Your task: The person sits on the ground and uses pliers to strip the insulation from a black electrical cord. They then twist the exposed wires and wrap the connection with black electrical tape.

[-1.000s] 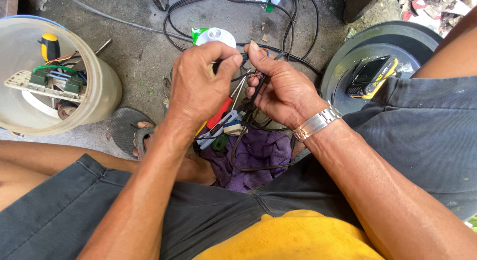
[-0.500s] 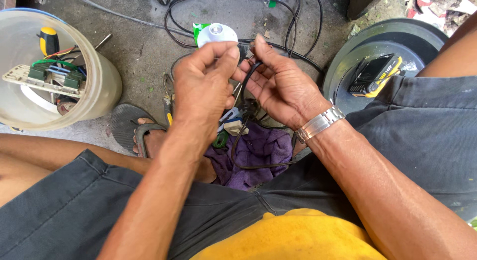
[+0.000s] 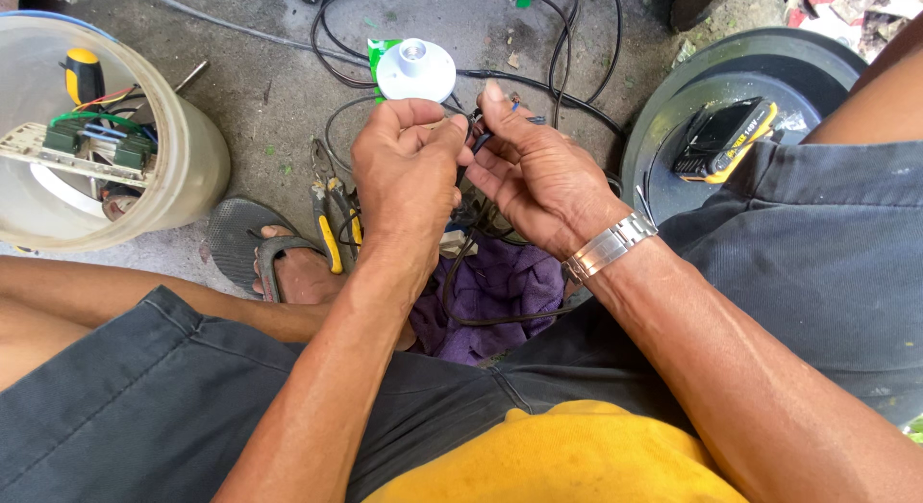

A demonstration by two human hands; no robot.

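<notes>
Head view, the only one. Landmark: the white lamp holder [image 3: 415, 69] on the concrete floor [image 3: 260, 89]. Just below it both hands meet over the end of a black cable [image 3: 486, 315]. Left hand [image 3: 409, 171]: fingers curled, thumb and forefinger pinched shut on the cable end, apparently to hold it steady. Right hand [image 3: 538, 176]: forefinger raised, thumb and remaining fingers closed on the same end from the other side; thin coloured cores show at its fingertips, too small to tell more. The cable drops from the pinch, loops over a purple cloth [image 3: 500, 291] well below the holder, between the knees; the slack leaves the end free to be worked close to the eyes. A metal watch [image 3: 611, 243] sits on the right wrist. Below-left of the holder, yellow-handled pliers [image 3: 332, 229] lie on the floor near the left hand, beside a foot in a grey sandal [image 3: 255, 258]. Far left of the holder, a translucent bucket [image 3: 187, 157] holds a yellow-handled screwdriver [image 3: 84, 75], a switch plate with green parts and loose wires. Right of the holder, a black-and-yellow battery pack [image 3: 723, 138] rests on a dark round lid [image 3: 817, 65]. More black cables run past the holder on the floor above it.
</notes>
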